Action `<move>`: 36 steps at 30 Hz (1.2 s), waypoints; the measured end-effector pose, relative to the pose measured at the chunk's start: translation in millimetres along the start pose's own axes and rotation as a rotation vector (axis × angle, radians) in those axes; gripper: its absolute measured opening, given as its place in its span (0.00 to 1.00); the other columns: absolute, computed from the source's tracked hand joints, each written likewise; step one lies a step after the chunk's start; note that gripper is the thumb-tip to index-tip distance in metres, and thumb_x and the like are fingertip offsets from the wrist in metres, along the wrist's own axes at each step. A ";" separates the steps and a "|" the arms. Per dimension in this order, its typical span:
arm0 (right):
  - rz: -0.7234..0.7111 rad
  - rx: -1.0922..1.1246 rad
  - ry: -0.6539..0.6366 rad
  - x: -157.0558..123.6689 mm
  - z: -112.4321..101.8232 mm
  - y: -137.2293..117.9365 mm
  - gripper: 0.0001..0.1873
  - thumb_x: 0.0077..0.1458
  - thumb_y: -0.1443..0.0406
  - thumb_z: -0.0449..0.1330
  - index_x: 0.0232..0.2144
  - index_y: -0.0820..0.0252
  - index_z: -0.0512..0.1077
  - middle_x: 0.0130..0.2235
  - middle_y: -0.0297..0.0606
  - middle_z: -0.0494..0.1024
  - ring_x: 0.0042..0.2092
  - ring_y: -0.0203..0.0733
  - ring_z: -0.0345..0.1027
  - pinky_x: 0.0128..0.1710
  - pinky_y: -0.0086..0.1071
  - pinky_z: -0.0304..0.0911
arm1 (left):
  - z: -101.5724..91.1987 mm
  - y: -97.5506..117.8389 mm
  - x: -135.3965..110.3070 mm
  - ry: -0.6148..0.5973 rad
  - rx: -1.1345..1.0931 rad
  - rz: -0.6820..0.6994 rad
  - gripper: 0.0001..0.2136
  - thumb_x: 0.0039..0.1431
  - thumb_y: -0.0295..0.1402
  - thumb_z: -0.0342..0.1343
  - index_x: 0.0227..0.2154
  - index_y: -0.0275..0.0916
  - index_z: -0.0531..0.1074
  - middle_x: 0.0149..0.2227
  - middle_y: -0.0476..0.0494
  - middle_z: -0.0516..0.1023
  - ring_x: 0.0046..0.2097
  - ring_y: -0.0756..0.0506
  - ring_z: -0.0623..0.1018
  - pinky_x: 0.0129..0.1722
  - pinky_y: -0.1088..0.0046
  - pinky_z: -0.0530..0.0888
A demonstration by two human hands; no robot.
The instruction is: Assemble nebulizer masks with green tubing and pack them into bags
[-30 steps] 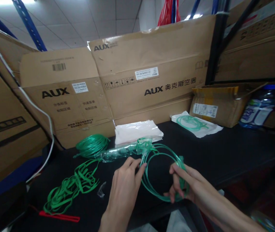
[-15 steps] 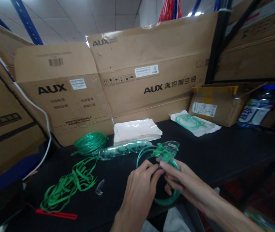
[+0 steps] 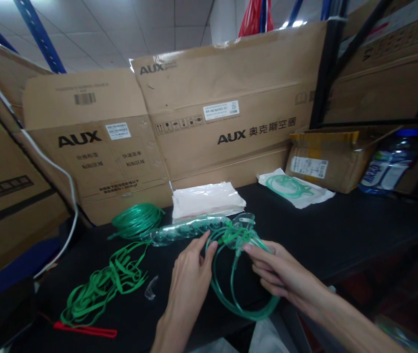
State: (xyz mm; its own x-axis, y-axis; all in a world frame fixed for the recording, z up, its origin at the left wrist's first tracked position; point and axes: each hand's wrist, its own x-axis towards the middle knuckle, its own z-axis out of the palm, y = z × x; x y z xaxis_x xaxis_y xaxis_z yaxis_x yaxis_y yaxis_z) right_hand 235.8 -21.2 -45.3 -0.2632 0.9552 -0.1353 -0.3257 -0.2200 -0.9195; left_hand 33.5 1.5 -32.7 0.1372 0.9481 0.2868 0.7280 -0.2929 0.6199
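Observation:
A coil of green tubing [image 3: 247,314] hangs in a loop between my hands, over the front of the black table. At its top is a clear oxygen mask [image 3: 243,220] with a bunched green strap. My right hand [image 3: 280,269] is closed, thumb and fingers pinching the tubing just below the mask. On the loop's left side, my left hand [image 3: 190,269] has its thumb and index finger around the tubing. Behind the left fingertips lies a row of nested clear masks [image 3: 183,229]. Loose green straps [image 3: 102,289] lie further left, with a small clear plastic piece [image 3: 151,288] beside them.
A roll of green tubing [image 3: 137,220] and a stack of white pouches [image 3: 209,198] sit at the back. One white pouch bearing coiled tubing [image 3: 287,186] lies right of them. A cardboard box [image 3: 326,162] and bottle [image 3: 388,164] stand back right; a red strip [image 3: 86,330] lies front left.
My left hand has moved left, away from the right hand, to the loop's left side. The loop has spread wider, and the mask has shifted slightly left.

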 end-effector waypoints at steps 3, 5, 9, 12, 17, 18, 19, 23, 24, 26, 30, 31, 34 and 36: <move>-0.029 0.000 0.026 3.0 0.5 -0.8 0.25 0.55 0.51 0.69 0.25 0.57 0.60 0.19 0.18 0.52 0.19 0.25 0.35 0.14 0.20 0.36 | 0.3 5.2 -0.5 -0.108 -0.065 0.067 0.17 0.72 0.36 0.47 0.56 0.44 0.76 0.42 0.45 0.83 0.41 0.43 0.81 0.45 0.70 0.72; -0.054 0.007 0.063 5.2 0.9 -1.5 0.23 0.52 0.53 0.71 0.25 0.59 0.65 0.19 0.21 0.58 0.19 0.25 0.42 0.14 0.19 0.43 | -0.1 10.4 -1.3 -0.142 -0.095 0.128 0.17 0.73 0.33 0.45 0.54 0.44 0.77 0.39 0.47 0.82 0.42 0.44 0.81 0.44 0.72 0.71; -0.149 0.029 0.080 7.5 0.9 -3.2 0.18 0.49 0.56 0.74 0.34 0.63 0.77 0.31 0.34 0.77 0.32 0.35 0.70 0.28 0.24 0.69 | 1.6 18.2 -3.8 -0.158 -0.086 0.184 0.16 0.73 0.31 0.45 0.52 0.44 0.77 0.37 0.48 0.80 0.39 0.46 0.79 0.39 0.74 0.69; -0.149 0.058 0.049 6.4 -0.9 -2.7 0.17 0.53 0.56 0.72 0.40 0.62 0.80 0.40 0.41 0.83 0.43 0.43 0.77 0.46 0.33 0.74 | 7.2 21.3 -4.3 -0.166 -0.052 0.198 0.16 0.73 0.29 0.44 0.52 0.44 0.77 0.37 0.48 0.79 0.39 0.46 0.79 0.39 0.74 0.69; -0.122 0.221 0.039 8.4 -10.0 0.4 0.15 0.55 0.61 0.71 0.44 0.61 0.80 0.48 0.43 0.84 0.51 0.49 0.78 0.58 0.43 0.70 | 16.3 29.5 2.1 -0.207 0.097 0.235 0.16 0.74 0.30 0.44 0.54 0.43 0.76 0.40 0.46 0.80 0.42 0.45 0.80 0.41 0.73 0.71; -0.123 0.257 0.050 9.9 -12.4 0.4 0.14 0.55 0.62 0.72 0.43 0.61 0.80 0.48 0.43 0.84 0.52 0.50 0.78 0.58 0.44 0.69 | 15.7 32.1 4.7 -0.220 0.140 0.252 0.16 0.74 0.31 0.45 0.55 0.43 0.76 0.42 0.45 0.80 0.43 0.44 0.81 0.43 0.73 0.72; -0.127 0.285 0.060 11.4 -14.6 0.0 0.14 0.54 0.63 0.72 0.43 0.61 0.80 0.48 0.43 0.84 0.52 0.50 0.78 0.59 0.45 0.69 | 13.7 35.0 8.2 -0.234 0.178 0.273 0.16 0.74 0.31 0.45 0.55 0.43 0.76 0.43 0.45 0.81 0.43 0.44 0.81 0.44 0.73 0.72; -0.162 0.347 0.089 16.3 -21.2 -3.6 0.13 0.54 0.64 0.73 0.42 0.62 0.80 0.47 0.44 0.84 0.54 0.52 0.77 0.61 0.46 0.67 | -2.9 48.8 35.4 -0.226 0.259 0.316 0.16 0.74 0.37 0.47 0.50 0.44 0.80 0.47 0.43 0.82 0.47 0.43 0.81 0.49 0.71 0.72; -0.168 0.358 0.098 16.8 -22.1 -4.6 0.14 0.54 0.64 0.73 0.42 0.62 0.80 0.47 0.44 0.85 0.53 0.52 0.77 0.61 0.47 0.67 | -6.9 52.2 46.5 -0.202 0.275 0.307 0.17 0.74 0.39 0.46 0.48 0.43 0.80 0.48 0.42 0.82 0.49 0.41 0.81 0.51 0.69 0.72; -0.171 0.366 0.113 17.2 -22.8 -6.1 0.13 0.53 0.64 0.73 0.41 0.62 0.81 0.45 0.44 0.85 0.52 0.53 0.78 0.61 0.47 0.68 | -11.0 58.2 73.5 -0.154 0.322 0.267 0.20 0.75 0.42 0.43 0.50 0.39 0.79 0.50 0.37 0.81 0.54 0.38 0.79 0.55 0.65 0.70; -0.153 0.350 0.118 17.4 -23.4 -5.2 0.12 0.53 0.63 0.73 0.40 0.62 0.81 0.44 0.43 0.85 0.52 0.54 0.78 0.60 0.49 0.68 | 2.8 64.9 135.8 -0.154 0.426 0.120 0.21 0.71 0.47 0.50 0.49 0.33 0.76 0.52 0.33 0.79 0.56 0.37 0.77 0.57 0.53 0.71; -0.150 0.345 0.122 17.5 -23.9 -4.2 0.13 0.52 0.63 0.73 0.40 0.62 0.82 0.45 0.43 0.85 0.52 0.55 0.78 0.60 0.49 0.68 | 10.1 65.9 150.1 -0.174 0.445 0.075 0.19 0.69 0.46 0.54 0.50 0.35 0.75 0.53 0.36 0.78 0.55 0.38 0.77 0.56 0.51 0.72; -0.157 0.328 0.130 17.6 -25.7 -0.9 0.14 0.52 0.62 0.74 0.41 0.62 0.82 0.46 0.45 0.85 0.52 0.56 0.78 0.59 0.50 0.69 | 35.0 69.0 183.2 -0.240 0.494 -0.065 0.18 0.68 0.42 0.57 0.53 0.37 0.72 0.56 0.37 0.75 0.54 0.38 0.77 0.54 0.51 0.75; -0.168 0.320 0.129 16.9 -26.2 0.2 0.14 0.53 0.62 0.73 0.41 0.62 0.82 0.47 0.45 0.85 0.53 0.56 0.77 0.59 0.50 0.69 | 50.2 71.9 195.4 -0.279 0.520 -0.162 0.18 0.67 0.41 0.58 0.55 0.37 0.71 0.57 0.37 0.74 0.54 0.38 0.77 0.52 0.51 0.76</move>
State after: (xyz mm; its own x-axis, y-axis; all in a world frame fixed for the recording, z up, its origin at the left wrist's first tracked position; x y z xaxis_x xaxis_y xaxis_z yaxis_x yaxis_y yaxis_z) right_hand 255.1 0.1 -57.4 -0.0717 0.9958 -0.0566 -0.6268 -0.0892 -0.7740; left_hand 146.3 172.0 31.2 0.1171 0.9928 -0.0272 0.9771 -0.1103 0.1818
